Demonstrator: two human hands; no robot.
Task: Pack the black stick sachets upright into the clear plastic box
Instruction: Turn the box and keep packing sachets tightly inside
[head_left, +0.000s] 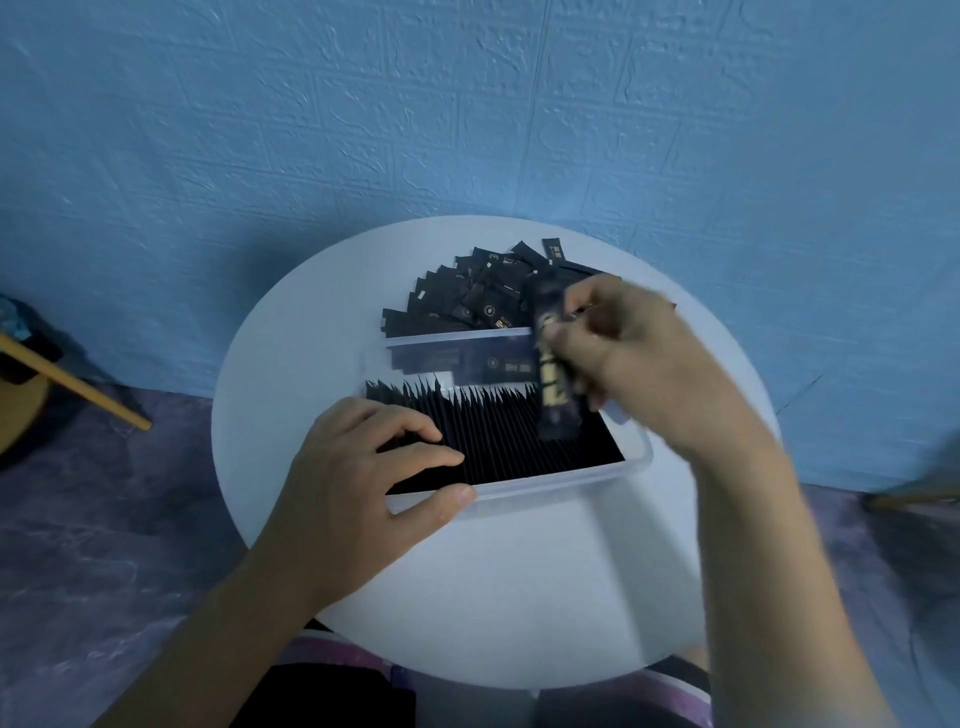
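The clear plastic box (561, 482) sits in the middle of a round white table (519, 582). A dense row of upright black stick sachets (519, 441) fills most of it. My left hand (363, 483) rests on the box's left end, thumb on the near rim and fingers on the sachet tops. Blurred by motion, my right hand (639, 358) pinches one black sachet with gold print (553, 374), held nearly upright above the right part of the box. A loose pile of black sachets (478, 296) lies on the table behind the box.
A blue textured wall stands close behind the table. A wooden stick or leg (78, 387) slants at the left over a purple floor. Another wooden piece (914, 499) shows at the right edge. My lap is below the table's near edge.
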